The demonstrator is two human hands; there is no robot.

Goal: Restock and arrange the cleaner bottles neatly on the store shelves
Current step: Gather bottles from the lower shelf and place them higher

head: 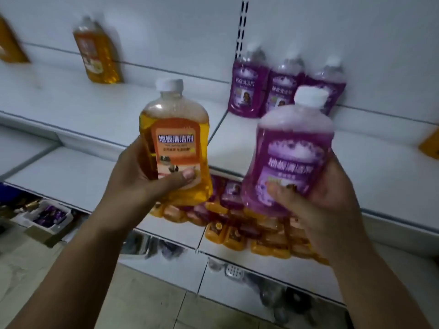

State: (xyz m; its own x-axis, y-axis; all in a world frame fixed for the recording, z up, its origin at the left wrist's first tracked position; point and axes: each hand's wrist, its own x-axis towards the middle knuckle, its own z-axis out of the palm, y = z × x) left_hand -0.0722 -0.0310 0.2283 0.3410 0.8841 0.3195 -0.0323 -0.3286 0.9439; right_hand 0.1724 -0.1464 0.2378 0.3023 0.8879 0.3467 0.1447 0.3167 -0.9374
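My left hand [140, 176] grips an orange cleaner bottle [174, 136] with a white cap, held upright in front of the shelves. My right hand [327, 205] grips a purple cleaner bottle [292, 148], tilted slightly right. Three purple bottles [247, 89] stand in a row at the back of the upper white shelf [118, 110], right of the shelf joint. One orange bottle [97, 51] stands at the back left of that shelf, and part of another orange bottle [9, 43] shows at the far left edge.
A heap of orange and purple bottles [249, 224] lies on the lower shelf [78, 176] beneath my hands. A white basket [47, 214] with dark packets sits at the lower left near the floor. An orange item [431, 146] shows at the right edge. Tiled floor lies below.
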